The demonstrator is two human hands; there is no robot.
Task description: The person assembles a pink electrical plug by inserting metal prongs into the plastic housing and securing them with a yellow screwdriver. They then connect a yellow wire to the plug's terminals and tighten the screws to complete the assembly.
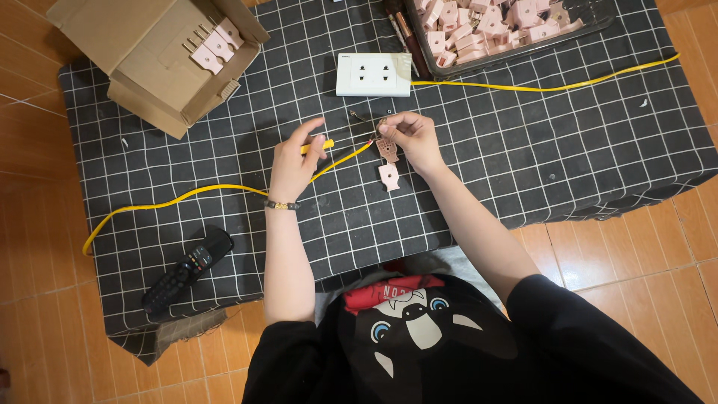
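My left hand (pixel 295 161) grips a yellow cable (pixel 194 194) near its stripped end, where thin dark wires stick out toward the right. My right hand (pixel 413 138) pinches those wire ends against a pink plug half (pixel 387 148) that it holds just above the cloth. A second pink plug half (pixel 389 176) lies on the cloth right below it. The cable trails from my left hand to the left edge of the cloth.
A white double socket (pixel 373 74) with its own yellow cable (pixel 553 86) lies beyond my hands. A tray of several pink plug parts (pixel 493 26) stands at the back right, an open cardboard box (pixel 161 52) at the back left, a black remote (pixel 179 273) near left. All rest on a black checked cloth (pixel 561 150).
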